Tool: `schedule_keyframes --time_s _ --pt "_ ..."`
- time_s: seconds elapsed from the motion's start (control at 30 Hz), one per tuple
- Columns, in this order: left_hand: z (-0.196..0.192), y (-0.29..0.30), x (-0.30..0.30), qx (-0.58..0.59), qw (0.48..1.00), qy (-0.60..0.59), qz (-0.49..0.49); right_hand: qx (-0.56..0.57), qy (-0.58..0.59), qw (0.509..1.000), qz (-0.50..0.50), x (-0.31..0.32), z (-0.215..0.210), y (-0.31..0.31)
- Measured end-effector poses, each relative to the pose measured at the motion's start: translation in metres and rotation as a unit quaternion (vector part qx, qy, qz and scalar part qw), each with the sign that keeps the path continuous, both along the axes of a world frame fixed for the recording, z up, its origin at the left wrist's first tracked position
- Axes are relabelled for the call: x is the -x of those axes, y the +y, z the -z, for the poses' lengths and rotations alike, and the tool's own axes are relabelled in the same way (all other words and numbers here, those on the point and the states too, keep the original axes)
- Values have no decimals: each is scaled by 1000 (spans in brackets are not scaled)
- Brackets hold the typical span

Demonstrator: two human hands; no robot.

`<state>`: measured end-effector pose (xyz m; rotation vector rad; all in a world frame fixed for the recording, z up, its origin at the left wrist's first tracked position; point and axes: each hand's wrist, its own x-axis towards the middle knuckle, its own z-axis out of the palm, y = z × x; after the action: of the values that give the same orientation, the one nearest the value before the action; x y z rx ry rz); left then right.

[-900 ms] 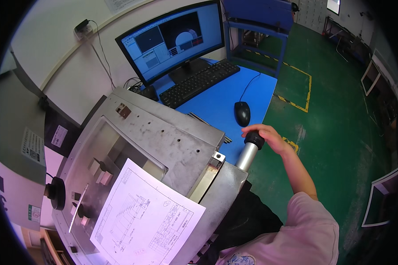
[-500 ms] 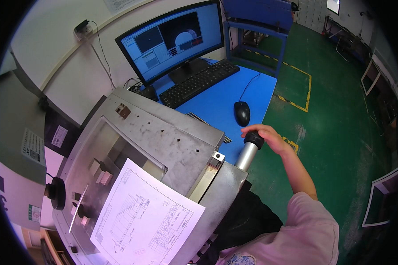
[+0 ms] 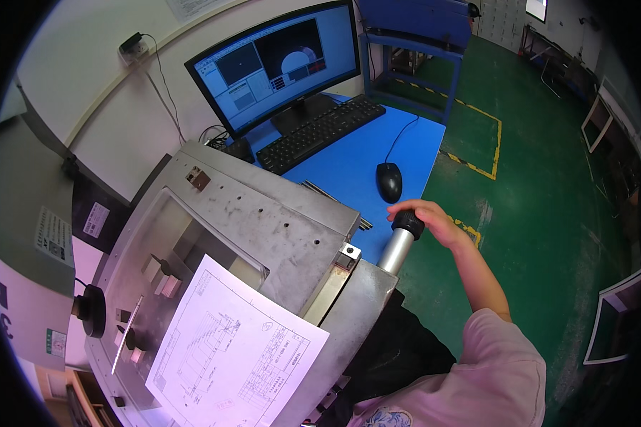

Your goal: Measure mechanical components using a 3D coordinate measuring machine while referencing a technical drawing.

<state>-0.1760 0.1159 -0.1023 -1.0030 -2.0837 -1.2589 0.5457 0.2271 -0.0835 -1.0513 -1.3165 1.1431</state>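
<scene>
My right hand (image 3: pixel 436 222) rests over a ribbed black knob (image 3: pixel 408 225), its fingers bent across the top. The knob caps a silver cylinder (image 3: pixel 396 251) that sticks out from the side of a grey metal machine table (image 3: pixel 292 213). A printed technical drawing (image 3: pixel 238 349) lies on that table, partly over its glass pane. Left of the sheet, a thin metal rod (image 3: pixel 127 334) lies slanted beside small clamp-like supports (image 3: pixel 169 285). My left hand is out of the picture.
Behind the machine, a blue desk (image 3: pixel 342 160) bears a lit monitor (image 3: pixel 278 60), a black keyboard (image 3: pixel 320 133) and a mouse (image 3: pixel 389 183). Thin metal rods (image 3: pixel 317 189) lie by the machine's far edge. A round black part (image 3: pixel 94 312) projects at left. Yellow lines mark the green floor (image 3: pixel 506 213).
</scene>
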Motion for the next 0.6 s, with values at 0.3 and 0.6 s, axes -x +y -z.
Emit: schedule_keyframes --time_s 0.3,0.6 --pt "4 -1 -5 -13 999 -5 37 -9 -1 1000 1 -10 1 3" --pt "-46 -183 -119 36 967 -83 -238 -14 -6 999 48 -19 14 -4"
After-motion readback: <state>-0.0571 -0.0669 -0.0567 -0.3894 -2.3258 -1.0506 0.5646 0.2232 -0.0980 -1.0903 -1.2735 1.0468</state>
